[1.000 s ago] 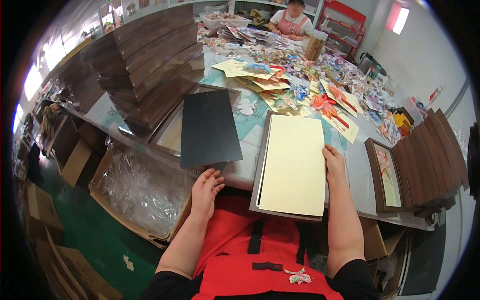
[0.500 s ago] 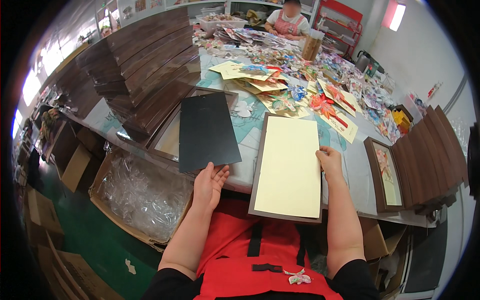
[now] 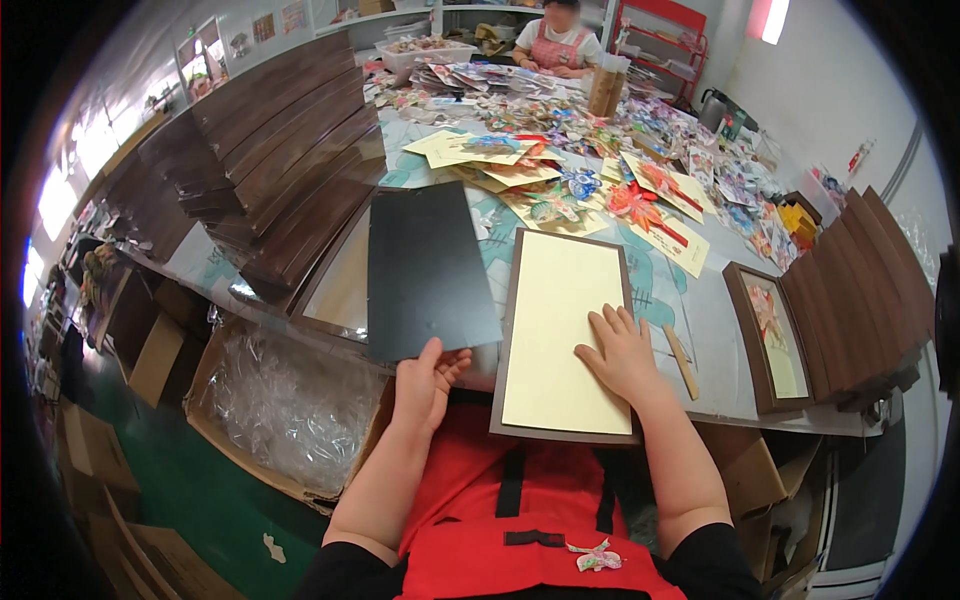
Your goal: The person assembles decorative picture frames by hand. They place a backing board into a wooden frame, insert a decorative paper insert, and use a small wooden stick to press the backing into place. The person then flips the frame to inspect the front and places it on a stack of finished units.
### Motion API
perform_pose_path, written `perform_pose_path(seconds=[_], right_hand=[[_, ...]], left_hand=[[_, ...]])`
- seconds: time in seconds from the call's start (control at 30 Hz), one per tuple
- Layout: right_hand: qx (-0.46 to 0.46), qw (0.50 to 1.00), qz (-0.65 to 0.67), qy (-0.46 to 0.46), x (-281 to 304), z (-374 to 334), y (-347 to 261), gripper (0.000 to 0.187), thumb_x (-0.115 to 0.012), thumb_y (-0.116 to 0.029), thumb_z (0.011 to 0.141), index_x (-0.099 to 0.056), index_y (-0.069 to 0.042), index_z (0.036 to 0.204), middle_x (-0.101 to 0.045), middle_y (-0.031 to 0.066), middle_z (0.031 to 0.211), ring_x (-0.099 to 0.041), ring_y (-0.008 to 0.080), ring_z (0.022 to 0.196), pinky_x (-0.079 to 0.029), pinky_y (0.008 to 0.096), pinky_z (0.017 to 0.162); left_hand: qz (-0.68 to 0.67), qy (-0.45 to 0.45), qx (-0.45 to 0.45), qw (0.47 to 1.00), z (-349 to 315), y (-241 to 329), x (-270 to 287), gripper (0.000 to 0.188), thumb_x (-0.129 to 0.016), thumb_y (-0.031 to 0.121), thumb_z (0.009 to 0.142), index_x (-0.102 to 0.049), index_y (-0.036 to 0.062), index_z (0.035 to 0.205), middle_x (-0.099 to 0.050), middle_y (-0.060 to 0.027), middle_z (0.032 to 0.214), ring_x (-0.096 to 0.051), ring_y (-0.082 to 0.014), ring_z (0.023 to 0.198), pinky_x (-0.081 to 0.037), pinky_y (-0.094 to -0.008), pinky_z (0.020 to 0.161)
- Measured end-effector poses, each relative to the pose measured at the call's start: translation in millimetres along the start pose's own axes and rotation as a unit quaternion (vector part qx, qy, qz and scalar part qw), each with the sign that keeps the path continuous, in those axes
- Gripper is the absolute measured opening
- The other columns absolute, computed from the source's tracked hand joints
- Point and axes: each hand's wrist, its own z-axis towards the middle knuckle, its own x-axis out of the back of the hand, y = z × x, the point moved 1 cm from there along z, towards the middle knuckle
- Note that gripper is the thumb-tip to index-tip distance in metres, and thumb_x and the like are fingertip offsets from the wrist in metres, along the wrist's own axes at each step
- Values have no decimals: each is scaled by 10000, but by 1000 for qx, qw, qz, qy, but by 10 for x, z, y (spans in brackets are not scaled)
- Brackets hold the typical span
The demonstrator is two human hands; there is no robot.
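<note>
My left hand (image 3: 432, 385) pinches the lower edge of a black rectangular board (image 3: 425, 270), thumb on top. The board is raised at a slant, partly over a brown frame (image 3: 340, 285) with a clear pane. My right hand (image 3: 620, 355) lies with fingers spread on a cream sheet (image 3: 560, 330). That sheet sits inside a brown box frame (image 3: 513, 300) at the table's front edge. Just right of my right hand, a thin wooden stick (image 3: 682, 362) rests on the table.
Tall stacks of brown frames (image 3: 285, 140) stand at left, more (image 3: 860, 300) at right beside a frame with a floral picture (image 3: 768, 335). Cream cards with paper flowers (image 3: 560, 185) lie beyond. A carton of clear plastic wrap (image 3: 290, 400) sits below left. A person (image 3: 558, 45) sits opposite.
My right hand has moved from the frame's right edge onto the cream sheet and spread flat. The black board has shifted slightly right and nearer. The wooden stick now shows on the table.
</note>
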Motion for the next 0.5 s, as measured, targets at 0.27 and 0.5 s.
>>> perform_pose_path(seconds=[0.27, 0.5], right_hand=[[-209, 743, 634, -55, 387, 19, -257, 401, -566, -215, 911, -500, -9, 1248, -636, 101, 1081, -571, 102, 796, -459, 246, 657], [-228, 658, 718, -2, 600, -240, -24, 365, -459, -30, 902, -491, 60, 1255, -619, 115, 1097, -603, 155, 951, -472, 262, 844]], left_hand=[[43, -148, 67, 986, -675, -115, -561, 244, -482, 162, 967, -550, -28, 1104, -644, -129, 975, -650, -214, 855, -549, -339, 755], [444, -330, 20, 833, -787, 52, -606, 257, -592, 215, 915, -667, -28, 876, -661, -92, 720, -632, -129, 633, -489, -240, 549]])
